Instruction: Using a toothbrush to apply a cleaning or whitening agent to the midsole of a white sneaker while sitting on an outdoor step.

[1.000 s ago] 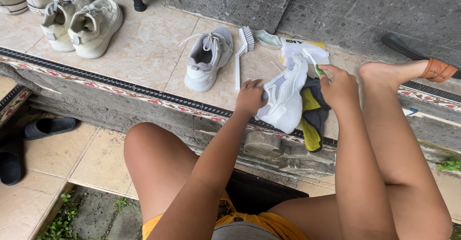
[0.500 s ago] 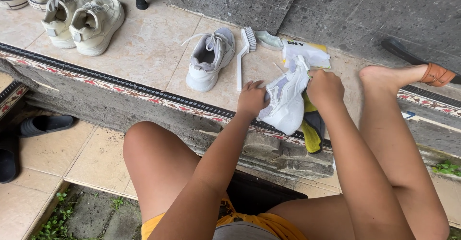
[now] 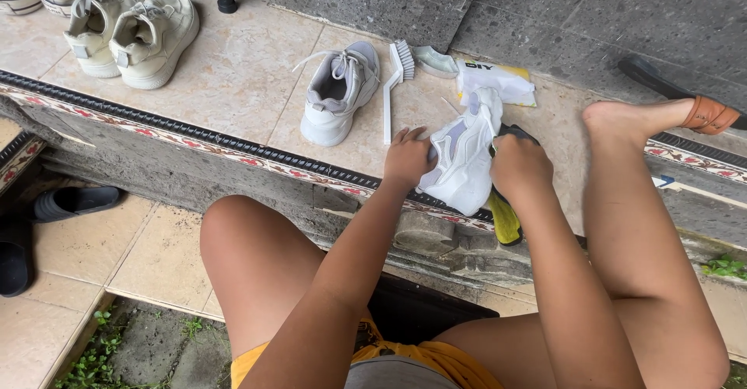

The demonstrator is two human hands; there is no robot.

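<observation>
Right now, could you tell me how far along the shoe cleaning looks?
Nothing looks clearly finished. In hand: the left hand steadies the white sneaker while the right hand presses a yellow-and-black cloth to it. The grey-white sneaker sits beside the white scrub brush, and two beige sneakers wait apart.

Beige tiled step (image 3: pixel 233 85) w/ patterned red border strip (image 3: pixel 156 134) along its edge. Dark grey stone wall (image 3: pixel 591 15) behind. Lower tiled floor (image 3: pixel 148 257) at left, weeds (image 3: pixel 93 350) in the gap. Soft daylight, no hard shadows.
</observation>
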